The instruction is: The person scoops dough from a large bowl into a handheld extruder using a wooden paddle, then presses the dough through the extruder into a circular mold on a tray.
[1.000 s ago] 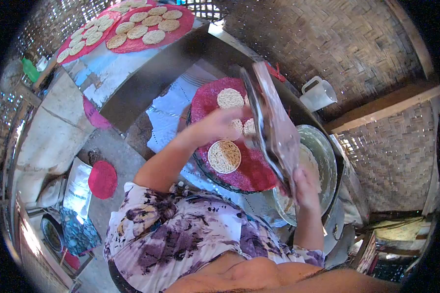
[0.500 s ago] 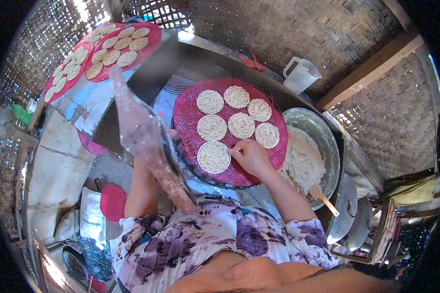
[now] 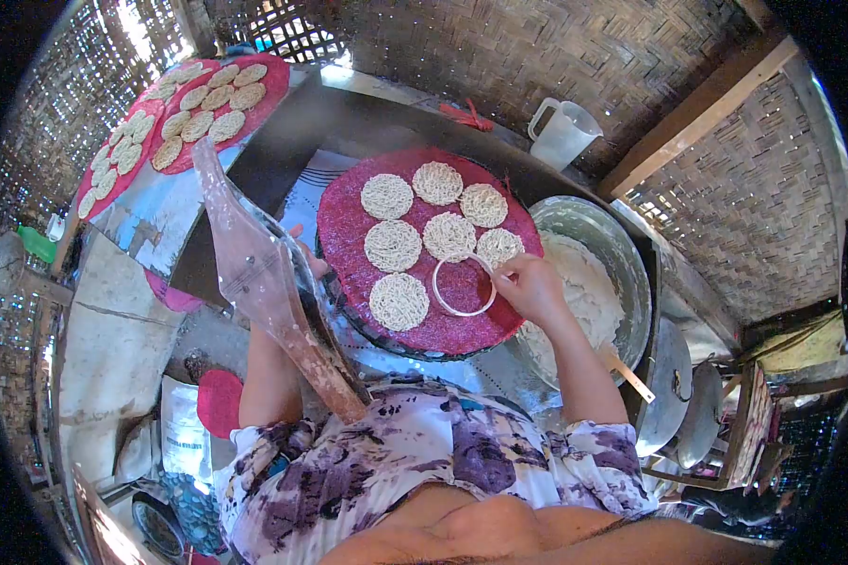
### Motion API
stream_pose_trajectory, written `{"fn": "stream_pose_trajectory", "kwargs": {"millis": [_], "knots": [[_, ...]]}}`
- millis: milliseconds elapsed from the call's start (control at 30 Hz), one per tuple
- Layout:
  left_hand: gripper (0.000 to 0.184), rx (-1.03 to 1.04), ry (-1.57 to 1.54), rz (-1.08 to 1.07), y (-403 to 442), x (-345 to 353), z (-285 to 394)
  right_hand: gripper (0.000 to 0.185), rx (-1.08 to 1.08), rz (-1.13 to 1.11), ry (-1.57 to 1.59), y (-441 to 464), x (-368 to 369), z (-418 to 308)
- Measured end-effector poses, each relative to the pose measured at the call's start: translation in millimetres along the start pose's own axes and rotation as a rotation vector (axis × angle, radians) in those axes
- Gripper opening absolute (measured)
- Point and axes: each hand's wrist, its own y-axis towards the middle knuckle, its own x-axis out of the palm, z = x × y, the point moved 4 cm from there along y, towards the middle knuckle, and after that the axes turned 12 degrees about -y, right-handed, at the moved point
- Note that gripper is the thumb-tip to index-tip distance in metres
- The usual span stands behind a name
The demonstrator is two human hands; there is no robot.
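Note:
A thin white ring (image 3: 464,313) is pinched in my right hand (image 3: 531,290), at the right side of a round red cloth-covered tray (image 3: 349,273). Several round, noodle-like patties (image 3: 399,301) lie on the tray; the ring's top edge overlaps one. My left hand (image 3: 313,262) is mostly hidden behind a long wooden two-handled press (image 3: 259,273). Its fingers show at the press's right side, closed round it. The press's lower end rests against my patterned shirt (image 3: 386,452).
Right of the tray stands a big metal basin (image 3: 637,282) of pale dough (image 3: 575,301) with a wooden-handled tool (image 3: 631,379). A plastic jug (image 3: 565,135) stands behind. More patties (image 3: 196,125) lie on red rounds (image 3: 271,89) at far left. A woven wall (image 3: 499,56) closes the back.
My right hand has lifted the ring off the front patty and moved it right. The press, blurred before, is now steadier and slightly further left. The view has shifted a little.

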Motion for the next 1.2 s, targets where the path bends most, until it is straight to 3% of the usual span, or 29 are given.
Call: {"fn": "stream_pose_trajectory", "kwargs": {"millis": [167,267,400,467,500,600,667,700,733,767,833,900,1000,1100,1133,1200], "knots": [[0.015,0.126,0.117,-0.075,3.2,13.4,6.5,0.023,0.018,-0.044,-0.067,-6.1,15.8,3.0],[0.023,-0.191,-0.181,0.055,-7.6,7.7,-15.3,0.024,0.017,-0.041,-0.079,-3.7,21.9,2.4],[0.04,-0.66,-0.855,0.202,-11.0,17.0,-5.8,0.026,0.024,-0.052,-0.089,-1.3,21.8,1.6],[0.039,-0.489,-0.066,0.027,-23.6,-8.1,-62.9,0.028,0.032,0.028,-0.095,-6.3,8.6,-1.3],[0.037,-0.387,0.017,-0.014,-17.3,5.4,-45.1,0.029,0.035,0.068,-0.099,-10.1,-0.2,-4.6],[0.033,-0.102,0.234,-0.077,1.7,47.4,4.3,0.036,-0.111,0.113,0.379,-24.3,-23.8,-35.4],[0.035,0.16,0.418,-0.134,18.6,86.2,31.6,0.045,-0.21,-0.068,0.831,-32.6,-12.2,-55.4],[0.037,0.352,0.556,-0.18,26.5,108.0,43.3,0.051,-0.152,-0.27,1.025,-37.2,-12.5,-60.8],[0.04,0.401,0.657,-0.254,32.6,124.3,44.2,0.058,-0.054,-0.463,1.197,-42.9,-13.0,-65.8],[0.044,0.452,0.755,-0.327,39.4,137.2,44.8,0.058,-0.03,-0.41,1.166,-44.0,-28.8,-59.4],[0.055,-0.148,0.135,-0.546,64.6,147.0,52.6,0.058,0.017,-0.306,1.099,-44.6,-58.0,-33.1],[0.058,-0.226,-0.685,-0.597,94.8,164.7,52.7,0.063,0.073,-0.316,1.174,-54.0,-67.3,-6.8],[0.061,-0.628,-1.518,-0.245,122.2,168.7,72.1,0.065,0.124,-0.373,1.266,-69.1,-64.3,-1.5],[0.066,-0.62,-1.737,-0.424,114.9,183.0,31.6,0.055,0.217,-0.478,1.274,-78.9,-48.4,2.8],[0.064,-0.765,-1.616,-0.151,107.0,185.1,20.3,0.053,0.256,-0.48,1.251,-79.7,-45.1,3.5],[0.062,-0.802,-1.569,-0.064,95.0,186.1,-2.9,0.048,0.286,-0.501,1.195,-78.1,-39.8,4.4]]}}
